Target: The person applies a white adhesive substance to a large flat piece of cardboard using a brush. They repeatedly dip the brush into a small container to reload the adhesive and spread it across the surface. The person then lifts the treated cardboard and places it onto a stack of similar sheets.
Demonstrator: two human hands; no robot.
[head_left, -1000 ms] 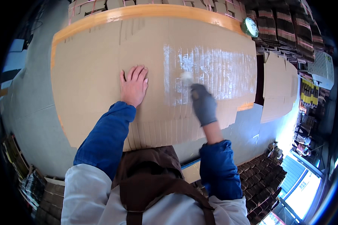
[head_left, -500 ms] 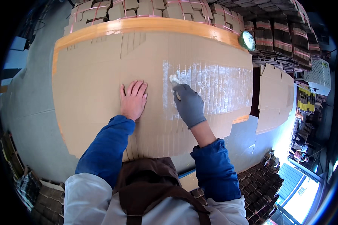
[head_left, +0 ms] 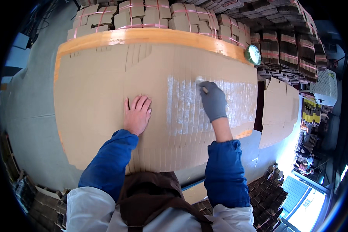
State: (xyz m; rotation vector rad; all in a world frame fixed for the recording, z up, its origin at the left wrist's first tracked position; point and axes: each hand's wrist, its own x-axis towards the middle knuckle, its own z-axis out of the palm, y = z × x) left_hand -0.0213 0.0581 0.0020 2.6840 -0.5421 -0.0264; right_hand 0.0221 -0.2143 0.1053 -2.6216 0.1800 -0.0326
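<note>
- We rest our left hand [head_left: 137,116] flat on cardboard [head_left: 92,96], fingers slightly apart, likely bracing it.
- In our right hand [head_left: 213,101], fingers clamp a blurred brush [head_left: 199,80], probably for control.

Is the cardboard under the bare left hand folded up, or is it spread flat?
Spread flat: the cardboard covers most of the wooden tabletop, and the left hand rests on it.

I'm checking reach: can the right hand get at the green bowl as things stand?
Probably yes: nothing seems to stand between the right hand and the bowl across the flat cardboard, though that hand holds what looks like a brush.
</note>
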